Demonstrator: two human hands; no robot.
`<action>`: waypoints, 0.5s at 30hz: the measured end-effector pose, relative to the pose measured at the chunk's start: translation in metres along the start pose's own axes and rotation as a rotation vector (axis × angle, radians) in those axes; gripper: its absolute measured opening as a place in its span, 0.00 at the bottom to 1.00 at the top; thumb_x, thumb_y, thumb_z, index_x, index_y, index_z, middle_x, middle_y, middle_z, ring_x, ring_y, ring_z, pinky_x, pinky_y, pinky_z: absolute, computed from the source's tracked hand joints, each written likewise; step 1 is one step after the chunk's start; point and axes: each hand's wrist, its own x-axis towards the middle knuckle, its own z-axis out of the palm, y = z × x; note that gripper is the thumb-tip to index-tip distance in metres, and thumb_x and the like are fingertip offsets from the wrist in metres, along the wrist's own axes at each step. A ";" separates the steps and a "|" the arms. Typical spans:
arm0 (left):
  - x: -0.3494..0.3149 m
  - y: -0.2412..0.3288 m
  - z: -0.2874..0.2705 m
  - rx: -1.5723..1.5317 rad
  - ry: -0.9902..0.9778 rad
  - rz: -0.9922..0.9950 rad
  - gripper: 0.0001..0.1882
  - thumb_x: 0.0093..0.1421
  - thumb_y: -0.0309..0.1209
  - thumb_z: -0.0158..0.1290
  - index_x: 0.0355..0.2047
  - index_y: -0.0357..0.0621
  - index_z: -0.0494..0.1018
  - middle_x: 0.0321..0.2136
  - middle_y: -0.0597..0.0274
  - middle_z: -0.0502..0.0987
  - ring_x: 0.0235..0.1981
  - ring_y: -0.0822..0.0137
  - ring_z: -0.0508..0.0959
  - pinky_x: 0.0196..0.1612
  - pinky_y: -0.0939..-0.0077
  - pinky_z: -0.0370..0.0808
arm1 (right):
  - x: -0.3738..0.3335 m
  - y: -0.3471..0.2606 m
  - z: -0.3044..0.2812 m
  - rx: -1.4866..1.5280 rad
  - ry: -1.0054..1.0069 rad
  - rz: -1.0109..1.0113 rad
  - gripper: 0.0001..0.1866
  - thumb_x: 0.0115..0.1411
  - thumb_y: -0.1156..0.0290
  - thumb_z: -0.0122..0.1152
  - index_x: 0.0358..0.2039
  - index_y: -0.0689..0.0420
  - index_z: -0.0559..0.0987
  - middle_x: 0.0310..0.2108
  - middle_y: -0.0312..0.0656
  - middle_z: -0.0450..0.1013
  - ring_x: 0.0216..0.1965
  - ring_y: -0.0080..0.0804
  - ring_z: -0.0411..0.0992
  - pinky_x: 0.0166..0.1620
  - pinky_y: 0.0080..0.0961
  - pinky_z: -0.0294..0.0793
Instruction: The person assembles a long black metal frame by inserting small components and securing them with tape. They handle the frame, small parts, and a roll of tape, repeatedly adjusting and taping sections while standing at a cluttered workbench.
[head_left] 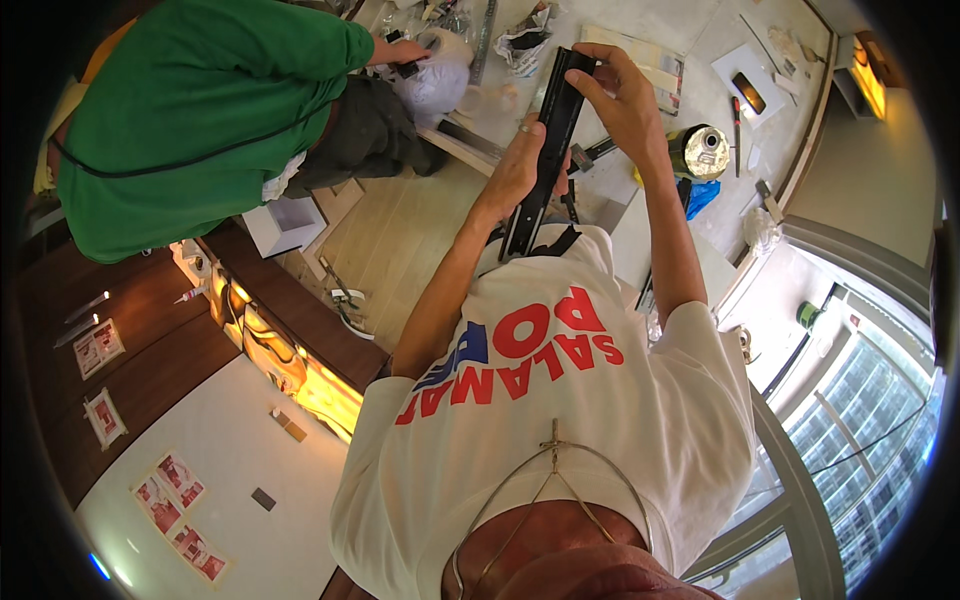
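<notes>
A long black metal rail, which looks like a drawer slide (550, 140), is held up in front of my chest, slanting away from me. My left hand (515, 172) is closed around its middle, thumb along the top face. At the far end my right hand (622, 98) grips the rail between thumb and fingers. The near end of the rail reaches down to the front of my white shirt (560, 370). Just beyond the rail lies the worktop (600, 20), strewn with tools and wrappings.
A co-worker in a green shirt (210, 120) stands at left, a hand by a white plastic bag (440, 80). On the worktop at right are a metal can (706, 152), a blue plastic bag (703, 197), a phone (748, 93) and a red-handled tool (737, 112). A window (870, 430) is at right.
</notes>
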 end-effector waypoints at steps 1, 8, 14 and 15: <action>0.000 0.000 0.001 -0.019 0.003 -0.012 0.26 0.76 0.54 0.34 0.49 0.44 0.66 0.30 0.63 0.74 0.23 0.70 0.76 0.28 0.74 0.76 | -0.001 0.001 0.000 -0.040 0.005 -0.026 0.21 0.65 0.64 0.67 0.55 0.59 0.77 0.40 0.43 0.82 0.44 0.25 0.78 0.50 0.25 0.75; 0.006 -0.002 -0.001 0.116 -0.043 0.032 0.34 0.72 0.64 0.31 0.52 0.44 0.62 0.30 0.62 0.73 0.22 0.71 0.78 0.26 0.77 0.76 | 0.001 0.009 -0.004 0.175 0.000 0.013 0.21 0.65 0.64 0.67 0.54 0.60 0.77 0.42 0.48 0.82 0.47 0.31 0.79 0.52 0.28 0.75; 0.007 0.007 0.002 0.124 -0.038 0.044 0.34 0.72 0.64 0.30 0.52 0.44 0.62 0.29 0.62 0.73 0.22 0.71 0.78 0.27 0.77 0.76 | 0.006 0.023 0.000 0.230 0.025 0.020 0.20 0.63 0.62 0.69 0.53 0.56 0.79 0.36 0.48 0.83 0.39 0.31 0.80 0.44 0.27 0.75; 0.007 0.008 0.003 0.124 -0.037 0.042 0.34 0.72 0.64 0.30 0.52 0.44 0.62 0.29 0.61 0.73 0.22 0.71 0.78 0.27 0.77 0.76 | 0.006 0.023 0.001 0.231 0.031 0.012 0.20 0.62 0.62 0.69 0.53 0.56 0.79 0.35 0.48 0.83 0.37 0.29 0.79 0.43 0.26 0.75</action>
